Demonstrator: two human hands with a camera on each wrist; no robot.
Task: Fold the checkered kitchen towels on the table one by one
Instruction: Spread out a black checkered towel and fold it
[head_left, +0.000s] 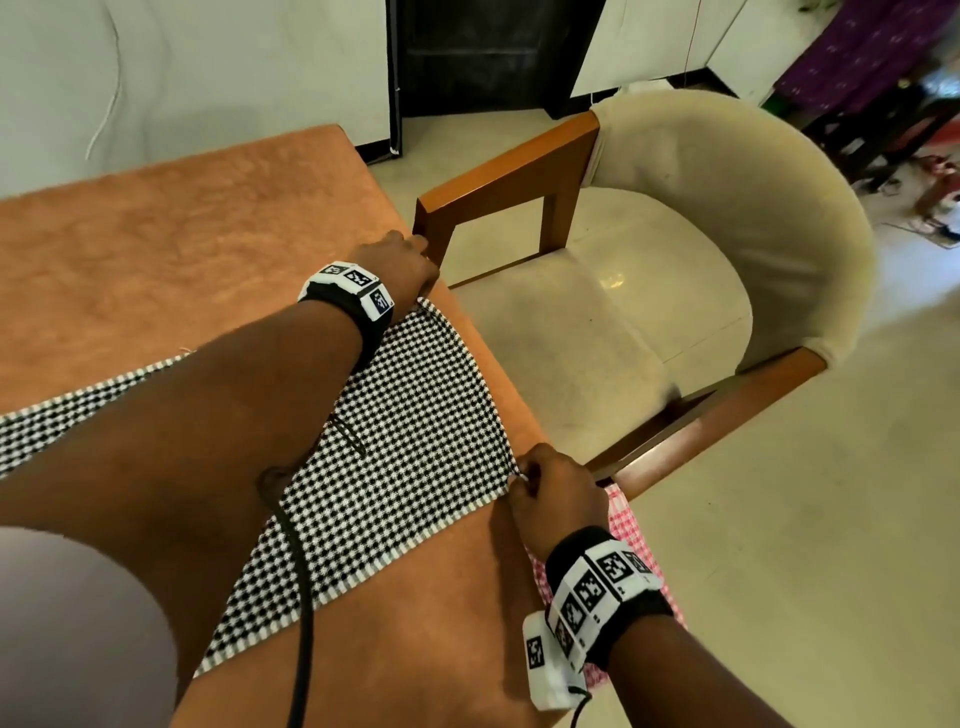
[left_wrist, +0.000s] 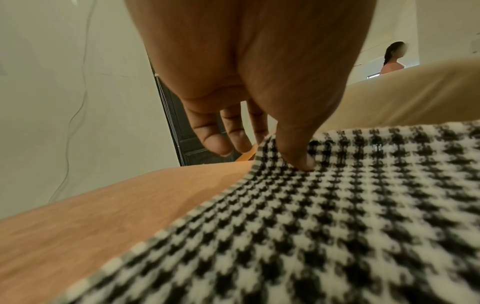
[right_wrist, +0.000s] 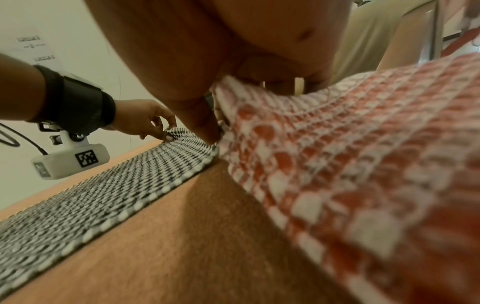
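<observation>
**Two hands hold the corners of a black-and-white towel**

A black-and-white towel (head_left: 415, 431) lies flat on the table (head_left: 156, 234). The cloth is bumpy and woven, with tiny dark and light checks and a pale edge all round. It lies slantwise across the table, and one end reaches the side by the chair (head_left: 675, 249).

The left hand (head_left: 402, 265) pinches the far corner of the towel. In the left wrist view, the thumb (left_wrist: 296, 152) presses down on top of the cloth, and the other fingers (left_wrist: 215, 142) stick out past the edge.

The right hand (head_left: 558, 493) pinches the near corner of the same towel, with its fingers curled tight around the cloth.

A red-and-white towel (right_wrist: 350, 154) with bigger squares lies at the table edge, just under the right hand and wrist. It looks soft and bumpy too.

The table top is a smooth orange-brown. The chair has a cream, rounded seat and back with shiny brown wooden arms.
</observation>
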